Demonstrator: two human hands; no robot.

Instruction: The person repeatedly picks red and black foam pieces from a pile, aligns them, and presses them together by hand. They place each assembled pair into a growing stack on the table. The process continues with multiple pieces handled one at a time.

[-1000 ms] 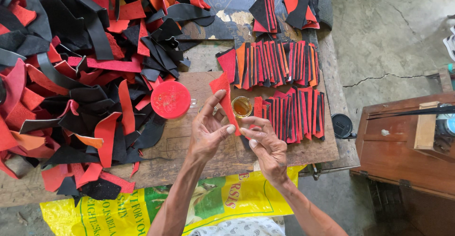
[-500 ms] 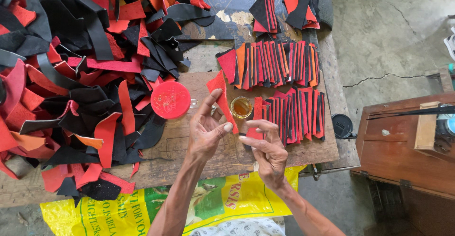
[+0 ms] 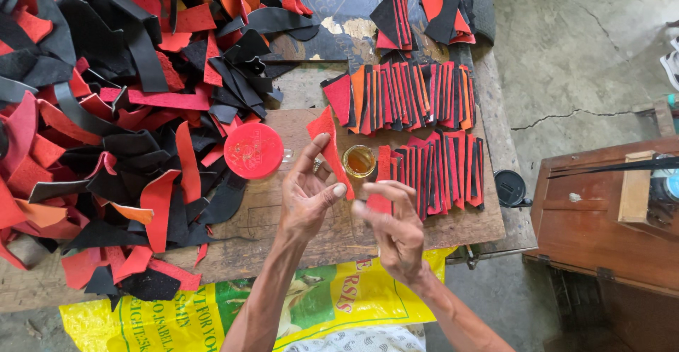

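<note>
Red leather strip (image 3: 329, 150), long and narrow: pinched in left hand (image 3: 305, 196) between thumb and fingers, other fingers spread, upper end standing tilted above the palm. Right hand (image 3: 392, 228): just beside the left, fingers curled and blurred, against a small red piece (image 3: 380, 202); grip on it cannot be told. Small open jar of amber liquid (image 3: 359, 161): just beyond both hands, on wooden board (image 3: 297, 242). Round red lid (image 3: 253, 150): left of the left hand's fingertips. Rows of red-and-black cut pieces (image 3: 410, 97): beyond the right hand. Loose heap of red and black scraps (image 3: 106, 111): far left of both hands. Yellow printed sack (image 3: 177, 320): beneath the forearms.
</note>
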